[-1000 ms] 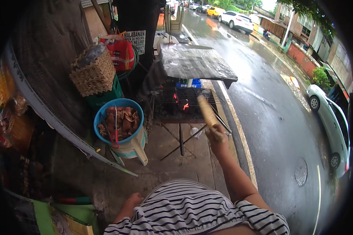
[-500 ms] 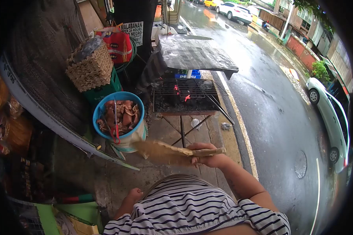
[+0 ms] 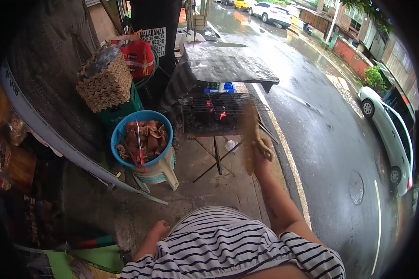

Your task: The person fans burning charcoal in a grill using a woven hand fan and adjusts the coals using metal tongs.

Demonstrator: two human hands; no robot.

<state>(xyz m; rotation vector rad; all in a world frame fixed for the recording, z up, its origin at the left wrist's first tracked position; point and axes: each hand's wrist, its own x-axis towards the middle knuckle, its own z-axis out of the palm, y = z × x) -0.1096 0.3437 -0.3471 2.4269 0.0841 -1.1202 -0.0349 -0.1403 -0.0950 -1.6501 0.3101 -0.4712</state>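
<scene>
Right hand [image 3: 261,148] clamped on blurred fan [image 3: 247,122], right side of grill [image 3: 202,118]; left hand [image 3: 160,229] apart, curled; meat basin [image 3: 169,139] left.

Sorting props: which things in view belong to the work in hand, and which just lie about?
Likely part of it:
fan, in the right hand
grill, coals glowing
meat in the basin
tongs

Apparently idle:
egg trays
red bag
crate

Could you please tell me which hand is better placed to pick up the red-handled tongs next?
Probably the left hand: it looks empty and is nearer the tongs in the blue basin, while the right hand holds the fan.
</scene>
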